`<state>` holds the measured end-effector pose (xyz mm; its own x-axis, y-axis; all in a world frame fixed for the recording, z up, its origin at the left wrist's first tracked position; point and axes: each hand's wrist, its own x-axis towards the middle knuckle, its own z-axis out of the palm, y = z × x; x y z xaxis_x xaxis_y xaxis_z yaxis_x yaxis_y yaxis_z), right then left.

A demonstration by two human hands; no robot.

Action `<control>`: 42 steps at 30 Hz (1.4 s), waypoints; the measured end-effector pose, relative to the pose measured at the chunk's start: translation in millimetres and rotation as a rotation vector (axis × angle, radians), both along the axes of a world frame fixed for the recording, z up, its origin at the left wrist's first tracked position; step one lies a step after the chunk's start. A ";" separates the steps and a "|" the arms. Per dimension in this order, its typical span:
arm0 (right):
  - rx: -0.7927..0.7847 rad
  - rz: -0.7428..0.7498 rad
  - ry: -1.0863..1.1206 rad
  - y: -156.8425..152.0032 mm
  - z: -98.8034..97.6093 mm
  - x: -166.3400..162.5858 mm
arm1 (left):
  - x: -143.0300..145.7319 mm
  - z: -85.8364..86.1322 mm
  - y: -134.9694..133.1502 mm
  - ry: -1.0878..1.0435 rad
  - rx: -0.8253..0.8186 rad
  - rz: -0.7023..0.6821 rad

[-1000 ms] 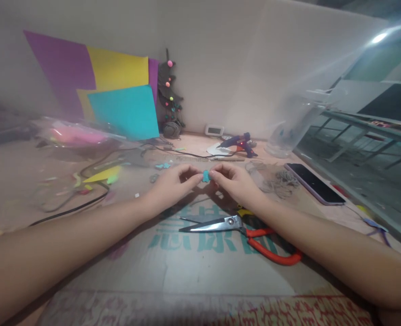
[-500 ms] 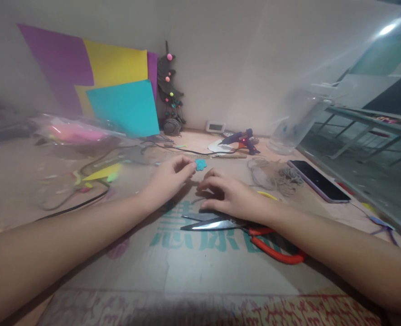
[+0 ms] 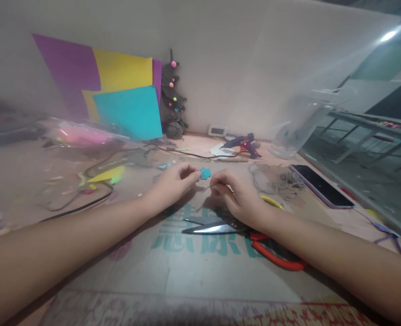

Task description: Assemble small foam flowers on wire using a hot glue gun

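Between its thumb and fingers, my left hand [image 3: 180, 181] pinches a small turquoise flower cutout [image 3: 205, 173] by its left edge. Just to the right, my right hand [image 3: 236, 192] has its fingertips closed on a thin grey string [image 3: 202, 203], which trails down to the left. The two hands are close but apart. Under my right wrist lies a pair of large scissors [image 3: 209, 227] with red handles, blades parted and pointing left. A yellow handle [image 3: 271, 201] shows partly behind the right hand.
A tangle of grey twine [image 3: 292, 181] and a phone [image 3: 322, 185] lie to the right. Farther back are a glue gun [image 3: 243, 146], a small white display [image 3: 217, 131] and a turquoise sheet [image 3: 128, 113]. Yellow scraps [image 3: 107, 174] and a black cable [image 3: 81, 209] lie left.
My right hand's fingers have closed into a pinch and come nearer the flower. The flower and left hand have shifted slightly right and down in view, partly because the camera moved.
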<state>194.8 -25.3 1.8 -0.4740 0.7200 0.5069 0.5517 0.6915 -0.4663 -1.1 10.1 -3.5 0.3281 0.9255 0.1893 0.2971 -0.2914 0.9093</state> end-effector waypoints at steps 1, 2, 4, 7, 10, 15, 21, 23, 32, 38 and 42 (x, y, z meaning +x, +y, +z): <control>0.023 -0.003 0.059 2.2 -0.6 1.1 | 0.0 0.5 -0.6 0.011 0.003 0.003; 0.038 -0.009 0.118 4.7 -1.1 1.8 | 0.1 1.0 -1.2 0.029 0.009 0.010; 0.030 -0.030 0.196 9.3 -1.1 2.0 | 0.4 1.6 -2.0 0.078 0.030 0.018; -0.007 -0.069 0.192 11.7 1.1 0.9 | 0.6 0.4 -2.0 0.152 0.076 0.001; -0.038 -0.107 0.152 10.7 3.9 0.6 | 0.4 -2.5 -0.9 0.239 0.116 -0.048; -0.084 -0.148 0.133 11.5 6.1 1.5 | -0.2 -4.5 1.5 0.365 0.258 -0.076; -0.072 -0.156 0.097 12.1 6.9 1.1 | -0.8 -5.2 2.4 0.421 0.307 -0.072; -0.074 -0.156 0.093 12.3 6.8 0.9 | -0.9 -6.1 2.5 0.378 0.313 -0.060; -0.040 -0.151 0.082 13.8 6.4 -0.2 | -2.2 -1.0 0.3 0.249 0.364 -0.149; -0.028 -0.139 0.060 12.0 6.6 -0.7 | -2.8 -3.2 2.5 0.242 0.307 -0.230; -0.031 -0.137 0.064 12.0 6.0 -0.8 | -3.0 -3.4 2.5 0.240 0.335 -0.238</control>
<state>194.0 -13.4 7.8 -0.3379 0.7917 0.5090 0.6084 0.5964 -0.5237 -4.1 12.6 -6.8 0.5947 0.7201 0.3574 0.3770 -0.6425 0.6671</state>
